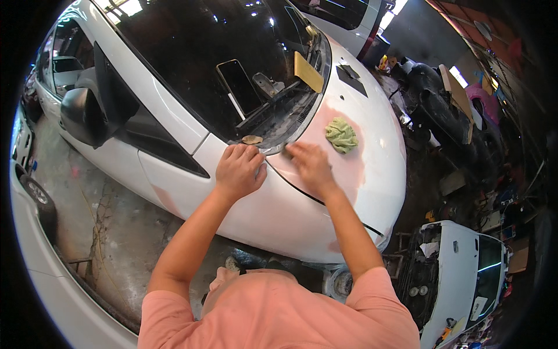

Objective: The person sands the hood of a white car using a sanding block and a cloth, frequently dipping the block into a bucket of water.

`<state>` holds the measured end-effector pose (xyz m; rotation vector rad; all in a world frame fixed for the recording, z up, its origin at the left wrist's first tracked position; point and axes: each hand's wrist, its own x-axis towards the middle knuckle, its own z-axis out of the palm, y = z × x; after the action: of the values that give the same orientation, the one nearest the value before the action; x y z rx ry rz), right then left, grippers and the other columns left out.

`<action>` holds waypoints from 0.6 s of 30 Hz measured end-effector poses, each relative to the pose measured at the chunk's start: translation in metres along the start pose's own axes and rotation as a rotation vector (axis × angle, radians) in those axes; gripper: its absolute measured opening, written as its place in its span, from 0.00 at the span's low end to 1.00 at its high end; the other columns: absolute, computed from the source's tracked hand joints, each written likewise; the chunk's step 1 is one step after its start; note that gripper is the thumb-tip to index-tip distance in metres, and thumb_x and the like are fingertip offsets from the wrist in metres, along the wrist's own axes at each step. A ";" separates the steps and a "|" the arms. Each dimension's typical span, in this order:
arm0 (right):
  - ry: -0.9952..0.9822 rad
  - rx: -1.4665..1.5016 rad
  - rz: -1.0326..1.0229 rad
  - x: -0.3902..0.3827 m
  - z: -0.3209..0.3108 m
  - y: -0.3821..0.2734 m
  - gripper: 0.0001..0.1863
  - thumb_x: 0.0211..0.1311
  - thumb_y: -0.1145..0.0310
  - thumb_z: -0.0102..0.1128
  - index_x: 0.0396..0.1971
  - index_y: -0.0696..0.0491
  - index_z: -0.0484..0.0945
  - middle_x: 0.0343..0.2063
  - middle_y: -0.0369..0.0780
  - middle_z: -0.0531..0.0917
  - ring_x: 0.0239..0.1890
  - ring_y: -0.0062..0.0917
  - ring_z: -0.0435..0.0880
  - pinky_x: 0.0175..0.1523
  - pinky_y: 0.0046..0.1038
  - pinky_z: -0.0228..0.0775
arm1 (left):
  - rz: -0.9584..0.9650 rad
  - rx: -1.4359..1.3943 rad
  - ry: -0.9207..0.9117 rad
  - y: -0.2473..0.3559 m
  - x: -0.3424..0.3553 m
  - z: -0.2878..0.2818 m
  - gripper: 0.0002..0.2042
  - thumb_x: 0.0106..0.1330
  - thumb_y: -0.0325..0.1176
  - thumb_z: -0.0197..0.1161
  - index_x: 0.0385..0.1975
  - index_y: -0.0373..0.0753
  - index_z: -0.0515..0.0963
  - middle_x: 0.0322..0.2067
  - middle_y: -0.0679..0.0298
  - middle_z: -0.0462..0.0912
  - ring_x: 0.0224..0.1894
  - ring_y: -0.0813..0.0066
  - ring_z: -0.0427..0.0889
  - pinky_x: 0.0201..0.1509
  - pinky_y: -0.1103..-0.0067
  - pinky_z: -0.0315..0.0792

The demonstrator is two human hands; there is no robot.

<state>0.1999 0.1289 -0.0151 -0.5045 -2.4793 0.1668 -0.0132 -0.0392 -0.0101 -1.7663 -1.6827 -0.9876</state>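
White car (279, 224), directly beneath both hands. The paint is glossy white, interrupted by dull pinkish patches: a broad one on the hood (350, 168) to the right of the right hand, and fainter ones along the fender below the hands. The left hand (239, 170) lies palm down at the rear corner of the fender, its fingers together and bent; the right hand (311, 166), slightly blurred, bends its fingers at the hood's edge. Whether either hand has hold of anything cannot be told. A small brownish scrap (252, 139) lies just beyond the left fingertips. Near the right hand, to its right, a crumpled pale green cloth (340, 135) rests on the pinkish hood area. Farther beyond the hands are a dark-screened phone (239, 86) on the lower windscreen (180, 64), a yellowish block (308, 72) and a black sheet (351, 80). Surroundings: a black mirror (84, 116) well to the left of the left hand; a stained grey floor (110, 227); another pale car (64, 296) at lower left; well to the right, heaped dark parts (433, 96) and a white vehicle (462, 279).
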 end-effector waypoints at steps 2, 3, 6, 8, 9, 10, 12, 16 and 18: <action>-0.100 0.089 -0.019 0.005 -0.010 -0.007 0.23 0.66 0.66 0.71 0.62 0.43 0.86 0.60 0.34 0.86 0.63 0.34 0.81 0.68 0.44 0.69 | -0.004 0.009 -0.002 -0.001 -0.002 -0.002 0.10 0.58 0.36 0.72 0.39 0.45 0.84 0.41 0.67 0.82 0.48 0.64 0.81 0.59 0.65 0.72; -0.130 0.106 -0.007 0.006 -0.014 0.014 0.23 0.66 0.66 0.70 0.62 0.44 0.86 0.61 0.34 0.86 0.64 0.34 0.81 0.68 0.44 0.69 | -0.002 -0.007 0.002 0.003 -0.002 0.000 0.10 0.58 0.36 0.72 0.38 0.45 0.84 0.41 0.67 0.82 0.48 0.64 0.81 0.59 0.65 0.72; -0.023 0.037 0.205 0.003 -0.023 0.073 0.22 0.66 0.67 0.70 0.61 0.45 0.87 0.61 0.36 0.86 0.65 0.34 0.81 0.70 0.44 0.67 | 0.008 -0.047 0.025 0.009 0.005 0.005 0.09 0.58 0.36 0.72 0.38 0.45 0.84 0.41 0.67 0.81 0.48 0.65 0.80 0.59 0.66 0.72; -0.022 0.149 0.071 0.010 -0.007 0.033 0.21 0.66 0.69 0.70 0.59 0.46 0.87 0.58 0.39 0.88 0.63 0.36 0.83 0.69 0.44 0.70 | -0.005 -0.010 0.018 0.003 0.002 0.002 0.09 0.58 0.36 0.72 0.37 0.45 0.84 0.41 0.67 0.82 0.47 0.65 0.80 0.59 0.66 0.72; -0.024 0.205 0.013 0.006 -0.002 0.001 0.21 0.65 0.70 0.69 0.59 0.47 0.88 0.57 0.40 0.88 0.62 0.38 0.84 0.69 0.43 0.71 | -0.011 0.005 0.005 0.000 -0.001 0.000 0.09 0.58 0.36 0.72 0.37 0.46 0.84 0.41 0.67 0.82 0.47 0.65 0.80 0.59 0.66 0.72; 0.024 0.111 -0.125 0.005 -0.008 -0.031 0.20 0.63 0.73 0.69 0.56 0.49 0.89 0.53 0.44 0.90 0.56 0.42 0.87 0.66 0.42 0.76 | -0.017 0.016 -0.005 -0.001 -0.001 -0.002 0.09 0.58 0.36 0.72 0.37 0.46 0.84 0.41 0.67 0.82 0.48 0.65 0.80 0.59 0.66 0.72; 0.015 0.149 -0.080 0.008 -0.012 -0.007 0.19 0.63 0.73 0.69 0.55 0.49 0.89 0.52 0.44 0.91 0.55 0.42 0.87 0.65 0.42 0.77 | -0.008 0.008 -0.015 0.001 -0.003 -0.001 0.09 0.58 0.36 0.72 0.37 0.46 0.84 0.41 0.67 0.82 0.48 0.65 0.80 0.59 0.66 0.72; 0.070 0.045 0.094 0.009 -0.016 0.039 0.19 0.63 0.74 0.68 0.55 0.49 0.90 0.53 0.43 0.90 0.56 0.42 0.87 0.66 0.43 0.76 | 0.002 -0.017 0.006 0.004 0.002 0.004 0.09 0.58 0.36 0.71 0.37 0.46 0.83 0.41 0.67 0.82 0.48 0.65 0.80 0.59 0.66 0.72; 0.056 0.041 0.019 0.002 -0.005 0.018 0.20 0.63 0.74 0.68 0.56 0.49 0.89 0.52 0.43 0.90 0.57 0.42 0.87 0.65 0.43 0.76 | -0.003 -0.010 0.004 0.004 0.001 0.004 0.09 0.58 0.36 0.71 0.37 0.45 0.83 0.41 0.67 0.82 0.48 0.65 0.80 0.60 0.66 0.72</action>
<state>0.2072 0.1457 -0.0139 -0.5084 -2.4120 0.2070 -0.0090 -0.0362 -0.0112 -1.7669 -1.6813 -1.0017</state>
